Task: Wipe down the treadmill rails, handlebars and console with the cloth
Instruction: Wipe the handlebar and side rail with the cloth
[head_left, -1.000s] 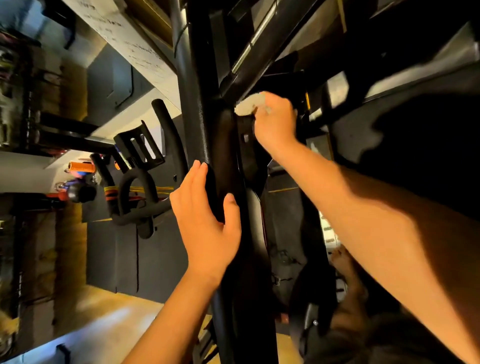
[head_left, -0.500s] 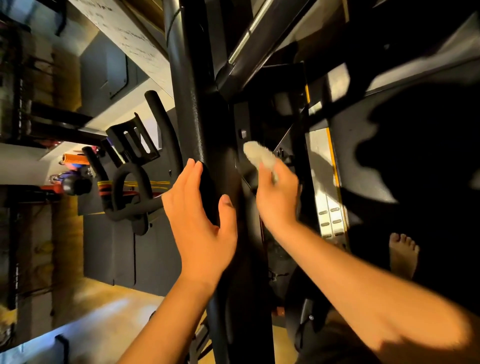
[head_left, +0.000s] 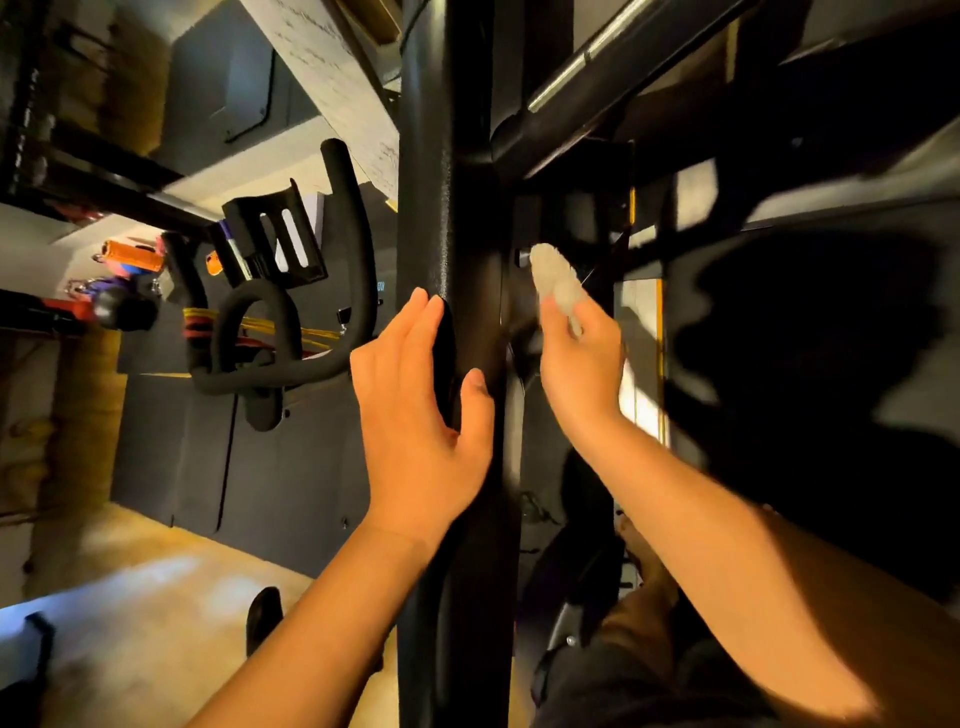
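A thick black treadmill upright (head_left: 447, 218) runs top to bottom through the middle of the head view. My left hand (head_left: 415, 415) rests on it, straight fingers on its left side and the thumb on its front. My right hand (head_left: 576, 358) holds a small pale cloth (head_left: 556, 280) in its fingers, the cloth's tip against a dark panel just right of the upright, near a small bolt (head_left: 521, 257). A black side rail (head_left: 613, 67) with a shiny strip slants up to the right.
An exercise bike's black looped handlebars (head_left: 291, 332) and tablet holder (head_left: 275, 239) stand to the left. Orange and purple gear (head_left: 130, 260) lies on a shelf far left. The treadmill deck (head_left: 641, 364) and wooden floor (head_left: 156, 597) show beyond the frame.
My right hand with the cloth came down from the rail joint to the panel beside the upright, then edged slightly up. My left hand stayed on the upright.
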